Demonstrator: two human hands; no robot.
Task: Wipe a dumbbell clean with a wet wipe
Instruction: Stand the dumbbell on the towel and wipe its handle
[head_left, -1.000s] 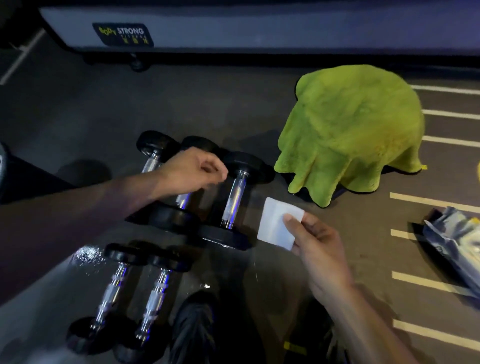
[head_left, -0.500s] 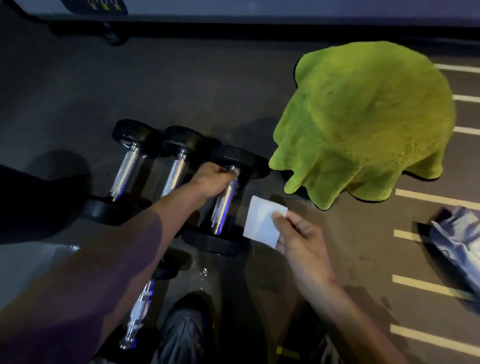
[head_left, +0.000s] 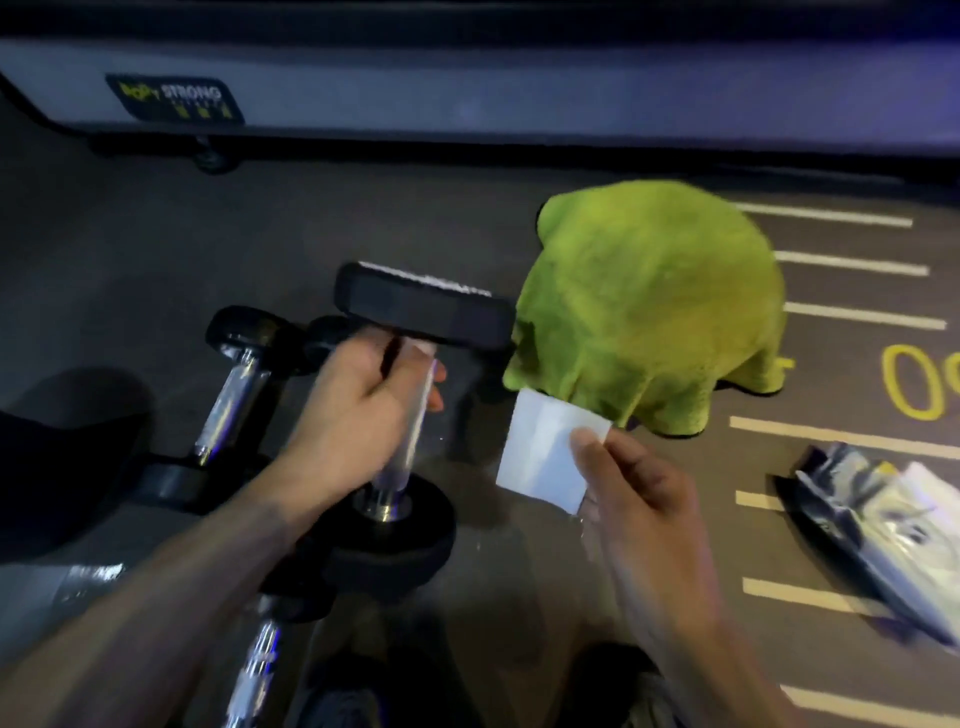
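Left hand (head_left: 358, 415) has its grip wrapped round the chrome handle of the dumbbell (head_left: 415, 395), and the thing sits tilted, far black head up around 12 o'clock from the hand, near head down at about 5 o'clock. Can't tell if the low head touches the floor (head_left: 260, 234); it's a bit blurry there.

Right hand (head_left: 639, 499) is pinching a white wipe (head_left: 545, 452) by its right edge, thumb on top, rest of the fingers curled under. The wipe hangs at 3 o'clock from the dumbbell handle, near it but not touching.

At 9 o'clock from the held dumbbell there's another dumbbell (head_left: 234, 395) lying on the floor, and one more chrome handle (head_left: 260, 660) pokes in at 6 o'clock, mostly behind the left forearm.

Green fuzzy cloth (head_left: 649, 306) draped over something at 2 o'clock, just past the wipe. A crinkly wipe pack (head_left: 878, 530) lies at 4 o'clock on the striped bit of floor. A grey machine base (head_left: 467, 104) runs along 12 o'clock.
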